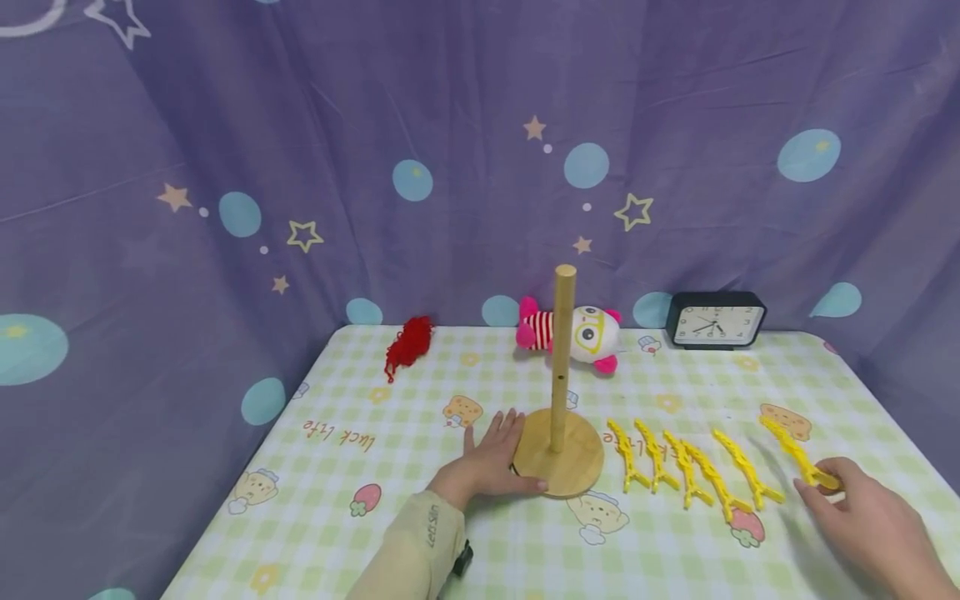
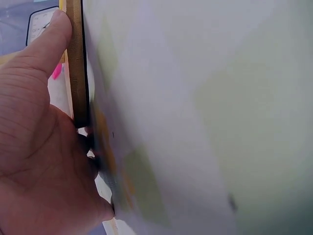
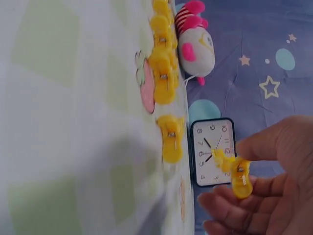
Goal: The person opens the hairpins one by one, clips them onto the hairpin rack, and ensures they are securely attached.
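A wooden stand with an upright pole [image 1: 562, 367] rises from a round base [image 1: 577, 467]. My left hand [image 1: 491, 458] lies along the base's left and front rim, fingers fairly straight and thumb at the front edge. In the left wrist view the thumb [image 2: 51, 41] touches the base's edge [image 2: 77, 73]. Over the table's right side, my right hand [image 1: 870, 517] pinches one end of a yellow plastic clip [image 1: 791, 446], its long knobbly arm pointing away. In the right wrist view a small metal spring shows on this held clip [image 3: 240, 178].
Several similar yellow clips [image 1: 693, 467] lie in a row right of the base. Along the back are a red yarn bundle [image 1: 410, 342], a plush toy [image 1: 596, 333] behind the pole and a black clock [image 1: 716, 321]. A checked cloth [image 1: 300, 533] covers the table; a purple curtain [image 1: 465, 100] hangs behind.
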`<move>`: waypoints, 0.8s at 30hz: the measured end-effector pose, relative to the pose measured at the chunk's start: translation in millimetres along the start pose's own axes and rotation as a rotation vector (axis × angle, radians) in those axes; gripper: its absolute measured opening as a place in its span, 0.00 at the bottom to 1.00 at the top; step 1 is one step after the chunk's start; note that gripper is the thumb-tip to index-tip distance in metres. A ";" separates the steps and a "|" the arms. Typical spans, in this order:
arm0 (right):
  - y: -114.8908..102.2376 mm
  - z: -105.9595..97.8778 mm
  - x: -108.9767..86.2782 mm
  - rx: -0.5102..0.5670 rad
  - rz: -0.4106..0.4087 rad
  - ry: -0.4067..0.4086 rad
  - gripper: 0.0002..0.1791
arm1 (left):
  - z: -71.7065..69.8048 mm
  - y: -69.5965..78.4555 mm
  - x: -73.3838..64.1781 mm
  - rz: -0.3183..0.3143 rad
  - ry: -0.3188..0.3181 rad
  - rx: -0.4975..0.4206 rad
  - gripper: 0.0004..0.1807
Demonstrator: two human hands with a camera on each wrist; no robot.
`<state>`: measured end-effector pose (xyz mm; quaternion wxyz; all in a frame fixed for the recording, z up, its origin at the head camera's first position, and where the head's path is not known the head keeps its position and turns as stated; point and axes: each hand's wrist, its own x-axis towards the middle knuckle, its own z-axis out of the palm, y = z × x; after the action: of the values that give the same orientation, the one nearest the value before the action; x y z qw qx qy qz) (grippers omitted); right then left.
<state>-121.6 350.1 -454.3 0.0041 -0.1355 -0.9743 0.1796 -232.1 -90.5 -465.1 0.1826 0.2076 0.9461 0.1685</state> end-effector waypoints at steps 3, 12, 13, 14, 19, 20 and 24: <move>-5.2 -0.6 0.3 0.061 -0.038 0.056 0.31 | -0.6 0.6 -0.3 0.001 -0.004 0.003 0.62; -21.1 -3.5 -0.6 0.238 -0.087 0.162 0.38 | -0.7 0.9 -0.6 -0.001 -0.014 0.004 0.62; -23.3 -3.2 -1.1 0.253 -0.085 0.168 0.38 | -0.3 0.6 -0.4 -0.003 -0.014 0.001 0.62; -25.9 -3.1 -1.2 0.265 -0.079 0.172 0.38 | 0.0 0.2 0.0 -0.004 -0.014 0.000 0.62; -35.6 -3.0 -1.8 0.303 -0.112 0.173 0.33 | 3.4 -2.9 2.4 -0.011 -0.015 0.003 0.63; -37.1 -2.8 -2.2 0.314 -0.130 0.171 0.32 | 4.3 -3.8 3.1 -0.012 -0.018 0.009 0.63; -42.8 1.0 -3.7 0.341 -0.204 0.179 0.26 | 7.6 -6.9 5.8 -0.010 -0.005 0.010 0.64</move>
<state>-129.3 310.4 -440.1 0.1316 -0.0489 -0.9342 0.3279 -236.2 -92.0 -476.1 0.1850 0.2042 0.9475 0.1625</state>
